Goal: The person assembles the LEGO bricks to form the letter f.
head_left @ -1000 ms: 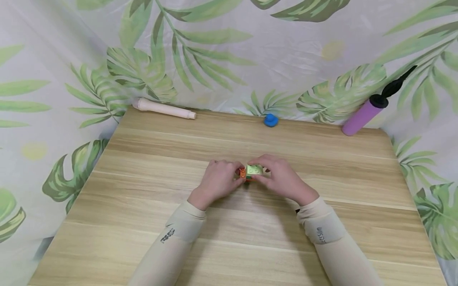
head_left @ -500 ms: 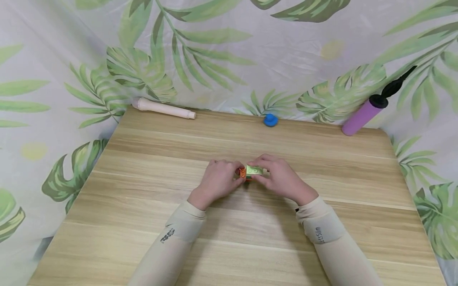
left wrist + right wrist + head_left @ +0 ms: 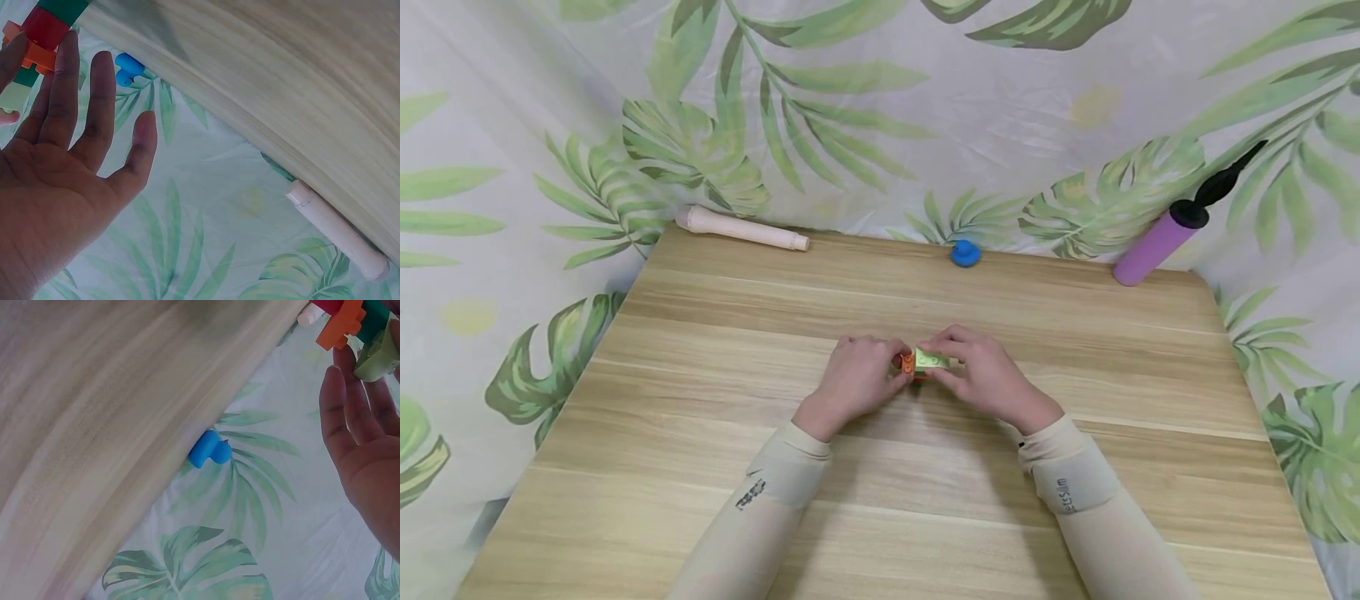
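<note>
Near the middle of the table, both hands hold a small cluster of joined toy building bricks. My left hand pinches the orange brick between thumb and fingertips. On the other side, my right hand has thumb and fingers on the light green brick, whose studs face up. A red brick and a dark green brick show beside the orange one in the left wrist view. Another dark green brick sits between orange and light green in the right wrist view. Fingers partly cover the cluster.
Along the back edge of the wooden table lie a pale pink microphone-shaped object at left and a small blue toy duck. A purple cylinder with a black top leans at the back right. A leaf-print cloth hangs behind.
</note>
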The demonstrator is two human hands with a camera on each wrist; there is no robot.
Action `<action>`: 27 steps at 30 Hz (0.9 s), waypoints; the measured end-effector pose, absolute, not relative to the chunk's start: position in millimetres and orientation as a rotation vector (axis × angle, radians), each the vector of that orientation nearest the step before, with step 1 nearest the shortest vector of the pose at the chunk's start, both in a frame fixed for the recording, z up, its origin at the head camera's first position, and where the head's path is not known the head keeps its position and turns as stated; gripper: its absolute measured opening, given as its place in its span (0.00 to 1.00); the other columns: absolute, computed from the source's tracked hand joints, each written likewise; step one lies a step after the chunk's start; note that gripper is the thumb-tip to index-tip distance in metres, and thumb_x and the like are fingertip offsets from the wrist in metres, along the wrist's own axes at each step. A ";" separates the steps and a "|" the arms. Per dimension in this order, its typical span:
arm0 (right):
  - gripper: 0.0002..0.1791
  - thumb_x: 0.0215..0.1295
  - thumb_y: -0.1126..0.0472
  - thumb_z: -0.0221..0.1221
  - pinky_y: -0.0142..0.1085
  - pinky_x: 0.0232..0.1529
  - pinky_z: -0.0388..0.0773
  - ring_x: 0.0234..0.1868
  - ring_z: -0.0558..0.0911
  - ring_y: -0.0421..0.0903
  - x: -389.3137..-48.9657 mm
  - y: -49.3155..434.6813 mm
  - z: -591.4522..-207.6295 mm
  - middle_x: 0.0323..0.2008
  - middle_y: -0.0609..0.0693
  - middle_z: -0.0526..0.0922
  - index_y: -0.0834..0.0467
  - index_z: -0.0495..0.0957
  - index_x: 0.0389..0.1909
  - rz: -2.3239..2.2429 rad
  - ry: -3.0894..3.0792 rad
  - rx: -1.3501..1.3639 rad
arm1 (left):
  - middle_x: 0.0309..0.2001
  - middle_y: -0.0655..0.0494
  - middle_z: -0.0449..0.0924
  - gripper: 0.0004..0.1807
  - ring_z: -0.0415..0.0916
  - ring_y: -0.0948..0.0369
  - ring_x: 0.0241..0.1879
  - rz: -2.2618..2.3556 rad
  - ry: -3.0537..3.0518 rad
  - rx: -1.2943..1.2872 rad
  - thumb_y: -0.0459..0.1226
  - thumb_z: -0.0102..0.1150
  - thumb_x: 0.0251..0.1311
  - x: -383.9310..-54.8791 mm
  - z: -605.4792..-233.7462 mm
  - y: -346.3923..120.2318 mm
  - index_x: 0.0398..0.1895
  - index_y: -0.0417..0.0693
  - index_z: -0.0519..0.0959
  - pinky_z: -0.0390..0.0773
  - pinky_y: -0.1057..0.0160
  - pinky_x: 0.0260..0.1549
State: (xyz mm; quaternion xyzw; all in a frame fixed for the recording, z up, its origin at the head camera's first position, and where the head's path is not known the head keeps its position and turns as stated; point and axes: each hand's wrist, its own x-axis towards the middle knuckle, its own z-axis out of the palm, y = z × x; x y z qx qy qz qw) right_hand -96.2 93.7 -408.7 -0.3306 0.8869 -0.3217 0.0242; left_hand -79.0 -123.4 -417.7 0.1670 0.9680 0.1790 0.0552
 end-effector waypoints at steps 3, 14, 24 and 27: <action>0.18 0.67 0.60 0.72 0.48 0.57 0.84 0.54 0.88 0.51 -95.8 92.9 -410.2 0.51 0.52 0.88 0.56 0.88 0.57 -0.997 2.748 -1.029 | 0.45 0.58 0.91 0.19 0.86 0.55 0.45 0.543 2.933 0.500 0.48 0.72 0.66 -78.8 -418.3 -124.3 0.56 0.51 0.87 0.75 0.46 0.50; 0.23 0.69 0.55 0.72 0.52 0.58 0.83 0.58 0.86 0.53 -95.1 96.7 -414.2 0.58 0.52 0.86 0.52 0.84 0.63 -0.888 2.803 -1.063 | 0.46 0.57 0.91 0.19 0.86 0.54 0.46 0.551 2.932 0.526 0.47 0.72 0.67 -79.5 -420.8 -126.7 0.56 0.50 0.87 0.75 0.46 0.50; 0.34 0.59 0.61 0.78 0.52 0.58 0.83 0.59 0.85 0.59 -96.8 95.2 -418.4 0.62 0.59 0.82 0.52 0.79 0.67 -0.481 3.022 -1.369 | 0.41 0.55 0.91 0.19 0.85 0.54 0.39 0.536 2.930 0.531 0.49 0.66 0.73 -82.4 -422.8 -126.9 0.58 0.48 0.85 0.78 0.44 0.49; 0.31 0.64 0.60 0.74 0.51 0.55 0.85 0.57 0.85 0.58 -100.0 92.7 -421.8 0.61 0.58 0.83 0.54 0.78 0.68 -0.462 3.018 -1.254 | 0.41 0.55 0.90 0.18 0.82 0.56 0.35 0.542 2.901 0.554 0.49 0.63 0.75 -84.3 -426.6 -124.1 0.57 0.48 0.86 0.78 0.46 0.47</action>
